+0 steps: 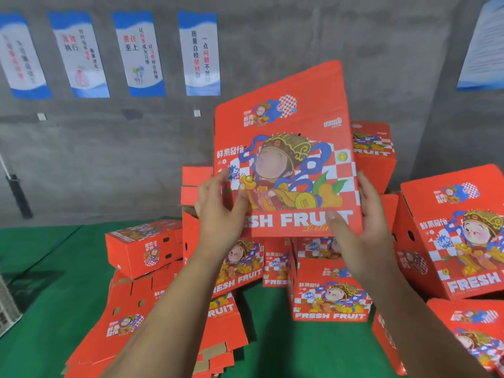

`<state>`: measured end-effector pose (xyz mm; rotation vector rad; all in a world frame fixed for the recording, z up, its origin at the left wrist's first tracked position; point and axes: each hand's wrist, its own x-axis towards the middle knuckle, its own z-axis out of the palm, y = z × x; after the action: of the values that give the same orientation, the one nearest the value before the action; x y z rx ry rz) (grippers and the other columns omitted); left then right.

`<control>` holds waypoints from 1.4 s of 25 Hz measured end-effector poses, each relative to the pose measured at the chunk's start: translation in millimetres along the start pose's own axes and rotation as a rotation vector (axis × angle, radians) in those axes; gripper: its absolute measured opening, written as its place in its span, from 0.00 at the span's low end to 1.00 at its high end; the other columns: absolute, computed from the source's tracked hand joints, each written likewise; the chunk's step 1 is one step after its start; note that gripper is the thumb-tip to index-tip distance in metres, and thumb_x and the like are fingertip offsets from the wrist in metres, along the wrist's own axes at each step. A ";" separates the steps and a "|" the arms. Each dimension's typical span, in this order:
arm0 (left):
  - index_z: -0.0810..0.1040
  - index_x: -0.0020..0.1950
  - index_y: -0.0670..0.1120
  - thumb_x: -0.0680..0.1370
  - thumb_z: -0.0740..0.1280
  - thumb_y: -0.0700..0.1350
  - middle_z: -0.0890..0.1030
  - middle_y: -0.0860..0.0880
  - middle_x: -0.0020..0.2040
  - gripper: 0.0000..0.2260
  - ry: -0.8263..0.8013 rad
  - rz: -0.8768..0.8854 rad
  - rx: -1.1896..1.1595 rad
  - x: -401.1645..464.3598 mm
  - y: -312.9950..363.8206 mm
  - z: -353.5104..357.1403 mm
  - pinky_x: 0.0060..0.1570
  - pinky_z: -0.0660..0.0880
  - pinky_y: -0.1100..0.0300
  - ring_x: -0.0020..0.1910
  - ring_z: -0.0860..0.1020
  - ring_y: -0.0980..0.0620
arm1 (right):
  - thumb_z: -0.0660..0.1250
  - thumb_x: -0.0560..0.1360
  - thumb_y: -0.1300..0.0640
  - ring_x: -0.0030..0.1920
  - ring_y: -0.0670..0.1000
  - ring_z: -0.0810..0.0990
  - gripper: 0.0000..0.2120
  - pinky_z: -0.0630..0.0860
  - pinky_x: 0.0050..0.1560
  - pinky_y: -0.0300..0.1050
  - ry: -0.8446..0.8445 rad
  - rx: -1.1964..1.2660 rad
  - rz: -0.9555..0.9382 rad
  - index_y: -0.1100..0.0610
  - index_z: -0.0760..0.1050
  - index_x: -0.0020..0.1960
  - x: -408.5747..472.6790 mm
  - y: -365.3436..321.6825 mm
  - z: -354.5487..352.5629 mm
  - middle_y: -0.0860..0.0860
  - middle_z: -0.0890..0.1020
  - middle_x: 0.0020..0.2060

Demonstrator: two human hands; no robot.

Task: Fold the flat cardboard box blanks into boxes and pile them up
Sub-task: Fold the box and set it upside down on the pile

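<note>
The folded red box [286,159] is held up in the air, printed face toward the camera, tilted slightly with its top edge leaning right. It sits between the two hands at its lower half. The left hand [218,211] grasps the lower left edge, thumb laid on the printed face and fingers behind. The right hand [362,216] holds the lower right edge, thumb across the "FRESH FRUIT" lettering, fingers up the side. Both grips are closed on the box.

Directly below and behind it stands the pile of finished boxes [330,293], stacked unevenly. A larger folded box [452,233] stands to the right. A stack of flat blanks [131,317] lies lower left on the green surface [41,257]. Posters [199,53] hang on the grey wall [109,148] behind.
</note>
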<state>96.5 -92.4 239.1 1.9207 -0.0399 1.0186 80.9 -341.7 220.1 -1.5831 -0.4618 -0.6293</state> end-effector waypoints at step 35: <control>0.72 0.77 0.48 0.82 0.67 0.40 0.78 0.44 0.71 0.22 -0.695 -0.054 0.088 115.7 0.0 113.8 0.67 0.71 0.62 0.70 0.76 0.47 | 0.68 0.81 0.57 0.68 0.51 0.77 0.43 0.74 0.63 0.44 -0.422 -0.241 0.337 0.34 0.45 0.82 171.8 67.0 30.0 0.55 0.74 0.72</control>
<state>244.4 -135.0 290.4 2.2576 -0.3399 0.2808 258.5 -331.4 277.0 -1.9795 -0.4243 -0.0901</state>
